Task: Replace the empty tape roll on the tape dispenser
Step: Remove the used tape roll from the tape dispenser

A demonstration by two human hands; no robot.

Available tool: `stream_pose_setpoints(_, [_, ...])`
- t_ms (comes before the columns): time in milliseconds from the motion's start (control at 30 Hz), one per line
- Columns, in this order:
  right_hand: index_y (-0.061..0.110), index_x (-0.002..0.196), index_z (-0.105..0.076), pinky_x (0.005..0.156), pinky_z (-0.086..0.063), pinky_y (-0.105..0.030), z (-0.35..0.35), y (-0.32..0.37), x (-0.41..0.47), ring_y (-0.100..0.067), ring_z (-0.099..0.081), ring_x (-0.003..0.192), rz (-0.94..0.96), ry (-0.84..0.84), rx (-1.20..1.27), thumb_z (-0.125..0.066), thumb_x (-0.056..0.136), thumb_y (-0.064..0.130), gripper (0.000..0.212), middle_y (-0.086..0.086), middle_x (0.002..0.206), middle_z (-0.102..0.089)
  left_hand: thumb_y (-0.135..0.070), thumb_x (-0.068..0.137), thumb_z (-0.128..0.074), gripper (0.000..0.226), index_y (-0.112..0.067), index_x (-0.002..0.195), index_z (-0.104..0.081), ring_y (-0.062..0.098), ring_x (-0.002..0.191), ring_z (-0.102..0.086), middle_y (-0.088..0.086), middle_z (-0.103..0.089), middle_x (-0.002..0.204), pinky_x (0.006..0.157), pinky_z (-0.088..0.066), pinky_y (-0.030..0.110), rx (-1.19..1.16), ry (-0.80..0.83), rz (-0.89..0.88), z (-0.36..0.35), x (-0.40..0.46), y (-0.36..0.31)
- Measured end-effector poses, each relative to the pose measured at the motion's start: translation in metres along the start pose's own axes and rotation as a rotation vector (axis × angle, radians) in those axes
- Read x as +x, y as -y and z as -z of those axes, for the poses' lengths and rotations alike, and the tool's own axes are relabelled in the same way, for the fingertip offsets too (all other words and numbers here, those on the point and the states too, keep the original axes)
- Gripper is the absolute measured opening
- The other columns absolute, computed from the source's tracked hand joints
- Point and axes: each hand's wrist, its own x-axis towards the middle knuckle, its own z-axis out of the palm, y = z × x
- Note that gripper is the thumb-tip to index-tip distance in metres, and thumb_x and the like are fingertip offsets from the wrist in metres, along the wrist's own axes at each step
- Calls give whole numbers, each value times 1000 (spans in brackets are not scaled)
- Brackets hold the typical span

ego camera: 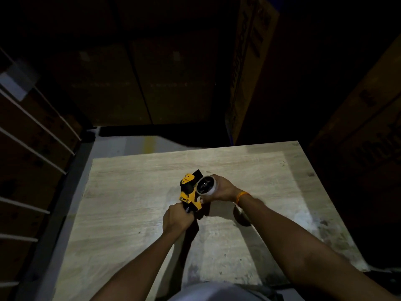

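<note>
A yellow and black tape dispenser (pixel 189 193) is held above the middle of a pale wooden table (pixel 130 192). My left hand (pixel 176 219) grips its black handle from below. My right hand (pixel 221 189) is wrapped around a pale tape roll (pixel 207 185) that sits at the dispenser's right side, over its wheel; the dark hub shows through the roll's middle. An orange band circles my right wrist. Whether the roll is fully seated on the hub is hard to tell.
Dark cardboard boxes (pixel 134 83) stand stacked beyond the table's far edge and to the right (pixel 368 131). A rack with white rails (pixel 32 148) runs along the left. A dark round thing (pixel 242 217) lies on the table under my right forearm.
</note>
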Motion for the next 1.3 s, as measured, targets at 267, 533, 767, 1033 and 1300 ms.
stream_pose_setpoints(267, [19,117,-68,85,-59,-32,-11,12,1,-16,-69,98,175,-253,-79,-97,53,38,73,1,111,-73,-39,90,-64,29,-9,90,-65,41,96,-71,18,-73,99,75,-57,40,-6,45,-22,3,-2,-8])
stream_pose_setpoints(533, [24,112,-70,82,-63,-37,-14,12,-3,-11,-71,94,111,-252,-50,-92,50,51,71,7,104,-75,-32,90,-65,28,-7,102,-68,39,101,-71,17,-71,105,80,-58,38,43,90,17,3,-6,-8])
stream_pose_setpoints(767, [26,117,-70,86,-62,-36,-11,15,-8,-16,-70,99,32,-209,-14,-91,56,49,68,4,110,-74,-39,89,-60,33,-9,99,-70,38,98,-72,14,-72,102,80,-60,41,54,66,14,-1,-10,-8])
stream_pose_setpoints(1033, [27,108,-64,80,-57,-34,-16,20,-4,-20,-64,99,-61,-227,77,-91,57,45,61,2,107,-67,-38,84,-60,36,-15,109,-72,36,102,-68,14,-74,111,82,-56,35,-122,259,35,-1,-2,-15])
stream_pose_setpoints(1300, [34,132,-67,101,-58,-45,-3,9,-8,-31,-66,122,-25,-213,560,-73,86,24,47,-8,135,-67,-33,80,-54,19,-16,87,-58,24,49,-49,7,-53,65,52,-42,28,-430,377,154,5,1,-32])
